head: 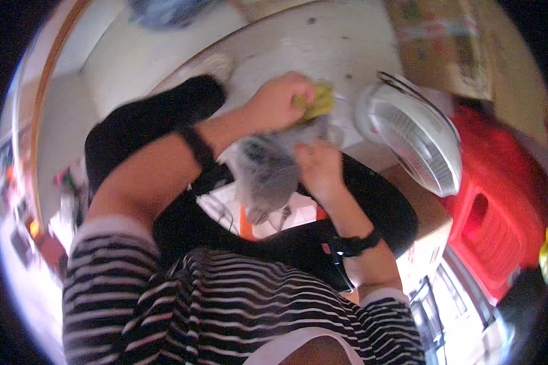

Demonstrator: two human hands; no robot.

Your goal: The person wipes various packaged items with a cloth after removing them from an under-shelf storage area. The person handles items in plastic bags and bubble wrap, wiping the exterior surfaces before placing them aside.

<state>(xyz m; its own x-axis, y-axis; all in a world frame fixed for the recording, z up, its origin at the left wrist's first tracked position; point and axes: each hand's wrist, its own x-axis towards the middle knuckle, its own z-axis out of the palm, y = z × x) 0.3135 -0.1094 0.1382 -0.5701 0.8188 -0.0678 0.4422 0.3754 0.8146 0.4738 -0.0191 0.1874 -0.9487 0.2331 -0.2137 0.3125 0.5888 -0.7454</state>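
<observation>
My left hand [287, 98] is closed around a crumpled yellow piece of material [319, 101], which may be cloth or plastic. Just below it, my right hand [322, 169] pinches the upper side of a clear plastic bag [271, 173]. Something dark shows through the bag, too blurred to name. The bag hangs above my lap, between my black-clothed legs. Both wrists wear black bands. Whether the yellow material is joined to the bag, I cannot tell.
A round white and clear ribbed object [413, 137] stands at the right, beside a red plastic crate [493, 228]. Behind them is a cardboard box [443, 50]. A pale, spotted surface [301, 41] spreads beyond my hands. A bluish bundle [169, 11] lies at the top.
</observation>
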